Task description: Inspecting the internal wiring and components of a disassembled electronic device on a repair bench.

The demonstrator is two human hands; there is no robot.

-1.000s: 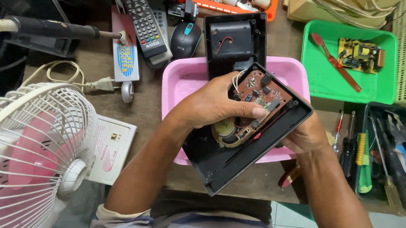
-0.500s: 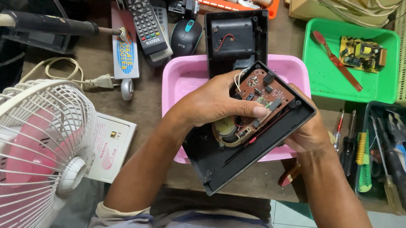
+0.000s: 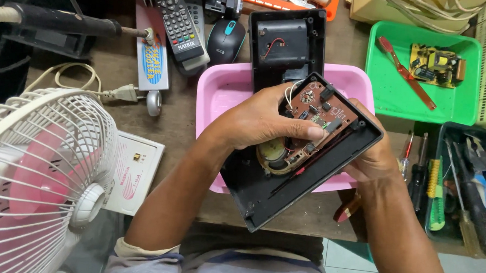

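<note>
Left hand: left hand enters from 7 o'clock, forearm raised diagonally, palm down; its fingers are curled over the brown circuit board, thumb pressed on the board's lower edge.
Right hand: right hand enters from 5 o'clock and cups the black casing half from beneath at its 3 o'clock edge; fingers closed round that edge, mostly hidden under the casing.
Held object: open black casing, tilted, long axis from 7 to 1 o'clock; the circuit board sits in its upper end, a round speaker below the board.
Position: casing held above the pink tray, at the near edge of the surface.
At 12 o'clock: second black casing half lying across the tray's far rim.
At 2 o'clock: green tray holding a small yellow circuit board.
At 9 o'clock: white table fan.
At 11 o'clock: remote control and computer mouse.
</note>
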